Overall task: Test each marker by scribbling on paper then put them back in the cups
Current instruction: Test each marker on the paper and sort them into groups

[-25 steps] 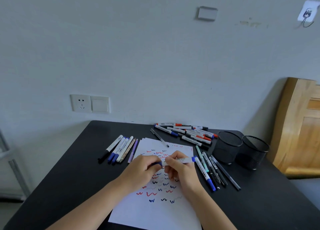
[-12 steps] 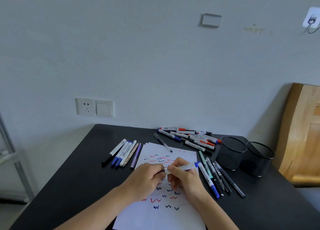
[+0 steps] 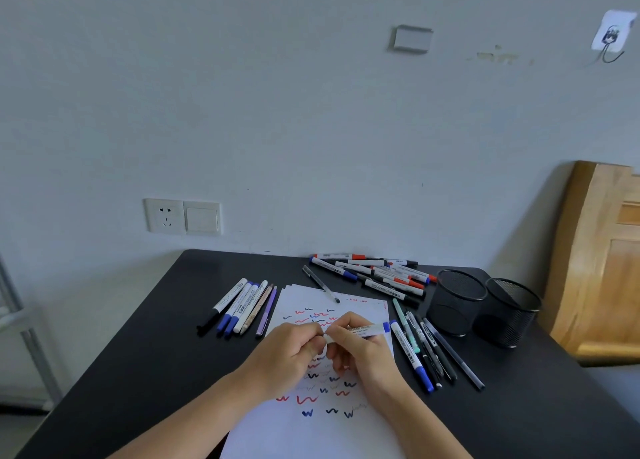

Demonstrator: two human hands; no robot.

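Marker (image 3: 367, 330): your left hand (image 3: 294, 351) and right hand (image 3: 360, 353) both pinch it over the black table (image 3: 156, 354); 2 mesh cups (image 3: 457, 309) stand side by side.

One end of the marker (image 3: 369, 330) hides between the hands (image 3: 294, 351); the paper (image 3: 311, 431) is cropped below.

Pale wall (image 3: 311, 129), black table (image 3: 145, 337).

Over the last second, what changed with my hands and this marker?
Your left hand closed in against your right hand at the marker's left end; the blue bit that showed between them is now hidden under the left fingers. Whether the cap went on or off can't be told. The right hand grips the barrel as before; paper, loose markers and cups lie unchanged.
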